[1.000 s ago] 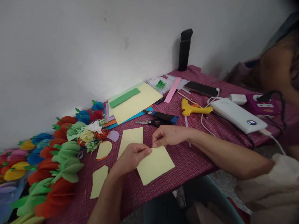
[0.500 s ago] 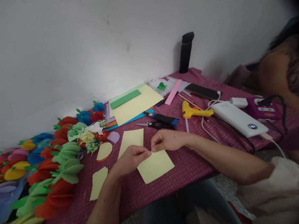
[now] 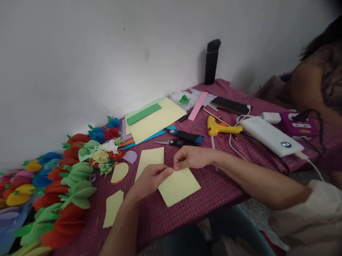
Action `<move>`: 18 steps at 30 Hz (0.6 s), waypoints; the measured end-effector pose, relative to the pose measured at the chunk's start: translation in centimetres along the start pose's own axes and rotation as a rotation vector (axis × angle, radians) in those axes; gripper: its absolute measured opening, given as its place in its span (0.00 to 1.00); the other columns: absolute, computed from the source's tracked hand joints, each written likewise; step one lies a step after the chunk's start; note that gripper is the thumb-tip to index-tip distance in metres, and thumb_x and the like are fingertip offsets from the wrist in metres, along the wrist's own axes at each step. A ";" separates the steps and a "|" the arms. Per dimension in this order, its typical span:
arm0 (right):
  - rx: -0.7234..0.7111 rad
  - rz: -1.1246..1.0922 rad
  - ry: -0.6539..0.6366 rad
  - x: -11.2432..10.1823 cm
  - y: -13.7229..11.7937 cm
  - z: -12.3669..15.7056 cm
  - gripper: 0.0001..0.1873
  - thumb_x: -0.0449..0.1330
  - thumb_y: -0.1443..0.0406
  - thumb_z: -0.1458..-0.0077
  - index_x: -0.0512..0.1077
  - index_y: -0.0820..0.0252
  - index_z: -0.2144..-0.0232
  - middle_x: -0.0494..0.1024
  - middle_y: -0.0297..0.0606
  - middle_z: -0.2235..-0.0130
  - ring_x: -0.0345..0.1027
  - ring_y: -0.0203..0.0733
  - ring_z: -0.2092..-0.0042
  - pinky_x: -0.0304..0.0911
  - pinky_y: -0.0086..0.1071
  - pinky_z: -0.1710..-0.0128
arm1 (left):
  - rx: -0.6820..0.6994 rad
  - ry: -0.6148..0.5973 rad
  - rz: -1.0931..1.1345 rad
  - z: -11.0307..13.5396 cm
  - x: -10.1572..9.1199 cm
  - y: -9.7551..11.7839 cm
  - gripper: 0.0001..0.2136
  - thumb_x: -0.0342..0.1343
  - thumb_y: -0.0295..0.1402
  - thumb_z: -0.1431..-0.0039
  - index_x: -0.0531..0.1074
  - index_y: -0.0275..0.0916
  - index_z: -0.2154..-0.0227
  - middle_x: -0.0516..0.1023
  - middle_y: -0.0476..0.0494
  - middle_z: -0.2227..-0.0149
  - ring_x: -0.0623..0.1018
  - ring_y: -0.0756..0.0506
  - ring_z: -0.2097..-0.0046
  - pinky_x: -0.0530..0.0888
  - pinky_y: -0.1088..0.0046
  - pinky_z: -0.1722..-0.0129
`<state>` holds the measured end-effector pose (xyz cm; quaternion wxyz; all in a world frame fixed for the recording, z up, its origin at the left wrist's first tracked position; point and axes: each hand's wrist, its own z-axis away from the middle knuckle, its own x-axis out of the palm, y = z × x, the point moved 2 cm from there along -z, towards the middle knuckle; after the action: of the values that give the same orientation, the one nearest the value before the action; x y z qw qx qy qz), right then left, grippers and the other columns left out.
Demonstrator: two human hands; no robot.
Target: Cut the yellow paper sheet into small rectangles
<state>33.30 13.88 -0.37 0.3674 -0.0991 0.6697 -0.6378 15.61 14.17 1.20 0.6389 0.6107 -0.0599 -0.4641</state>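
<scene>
A pale yellow sheet of paper [image 3: 179, 188] tilts over the near edge of the table. My left hand [image 3: 151, 178] pinches its upper edge between thumb and fingers. Close beside it, my right hand [image 3: 192, 157] grips the same edge, with the fingertips of both hands almost touching. Behind my left hand lies another pale yellow paper piece [image 3: 151, 159], partly hidden. Black-handled scissors [image 3: 176, 142] and a blue-and-black utility knife [image 3: 187, 135] rest just beyond my right hand.
Colourful paper fruits [image 3: 73, 192] crowd the left side. Paper sheets [image 3: 156, 123] are stacked at the back. A yellow glue gun [image 3: 221, 128], white power bank [image 3: 271, 135], cables and purple power strip [image 3: 298, 126] occupy the right. A black bottle [image 3: 212, 63] stands behind; another person [image 3: 310, 81] sits right.
Both hands keep their pinch on the yellow paper, which has shifted very slightly up and to the right. The view has moved a little; nothing else visibly differs.
</scene>
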 end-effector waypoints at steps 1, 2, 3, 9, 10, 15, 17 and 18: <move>-0.010 0.005 -0.001 0.2 0.1 -0.2 0.12 0.57 0.60 0.55 0.71 0.65 0.75 0.67 0.29 0.79 0.56 0.29 0.76 0.52 0.24 0.76 | -0.003 -0.048 -0.016 -0.1 0.4 0.0 0.17 0.47 0.43 0.48 0.69 0.33 0.79 0.65 0.51 0.81 0.62 0.53 0.78 0.56 0.79 0.80; -0.012 0.000 -0.008 0.2 0.2 -0.2 0.12 0.57 0.60 0.55 0.71 0.65 0.75 0.67 0.29 0.79 0.57 0.29 0.76 0.52 0.24 0.75 | -0.002 -0.068 -0.026 -0.1 0.7 -0.1 0.17 0.47 0.43 0.48 0.68 0.33 0.80 0.63 0.52 0.82 0.60 0.54 0.79 0.55 0.79 0.81; -0.001 -0.015 -0.020 0.1 0.3 -0.2 0.12 0.57 0.60 0.55 0.71 0.65 0.75 0.67 0.29 0.79 0.57 0.29 0.76 0.53 0.24 0.75 | -0.004 -0.072 -0.026 0.0 0.7 -0.2 0.17 0.48 0.43 0.48 0.68 0.33 0.81 0.62 0.52 0.82 0.59 0.54 0.79 0.54 0.80 0.81; 0.140 -0.145 0.006 -3.0 0.2 1.2 0.13 0.58 0.58 0.56 0.70 0.64 0.75 0.72 0.34 0.77 0.63 0.30 0.76 0.58 0.25 0.74 | -0.082 -0.089 0.042 0.8 -0.7 -0.8 0.19 0.47 0.46 0.49 0.70 0.32 0.77 0.63 0.51 0.81 0.61 0.54 0.79 0.57 0.79 0.80; 0.127 -0.138 0.039 -3.2 0.0 1.3 0.14 0.58 0.57 0.56 0.70 0.64 0.75 0.73 0.35 0.76 0.63 0.30 0.75 0.58 0.25 0.73 | -0.078 -0.096 0.040 0.8 -0.7 -0.8 0.19 0.48 0.46 0.49 0.70 0.32 0.77 0.63 0.51 0.81 0.61 0.54 0.79 0.57 0.79 0.80; -0.032 -0.016 0.002 -0.7 -0.6 0.4 0.17 0.57 0.56 0.55 0.72 0.64 0.69 0.73 0.33 0.72 0.63 0.31 0.71 0.56 0.24 0.71 | -0.006 -0.117 -0.010 0.6 -0.1 -0.5 0.17 0.47 0.44 0.49 0.65 0.34 0.82 0.58 0.53 0.82 0.57 0.54 0.79 0.54 0.79 0.80; -0.061 0.031 -0.041 0.7 -0.3 -0.2 0.14 0.57 0.58 0.54 0.72 0.65 0.71 0.70 0.31 0.76 0.60 0.30 0.74 0.54 0.24 0.73 | 0.038 -0.104 -0.035 0.4 0.2 -0.4 0.17 0.47 0.43 0.48 0.63 0.35 0.83 0.55 0.54 0.83 0.55 0.55 0.79 0.52 0.79 0.80; -0.067 0.048 -0.043 1.1 -0.2 -0.4 0.14 0.56 0.58 0.54 0.72 0.65 0.72 0.69 0.30 0.77 0.58 0.29 0.75 0.53 0.24 0.75 | 0.060 -0.098 -0.043 0.3 0.3 -0.4 0.17 0.47 0.43 0.48 0.63 0.35 0.83 0.54 0.54 0.83 0.54 0.55 0.79 0.52 0.79 0.80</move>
<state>32.22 13.52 -0.63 0.3934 -0.1092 0.6848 -0.6036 15.40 13.84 0.76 0.6065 0.6072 -0.0917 -0.5051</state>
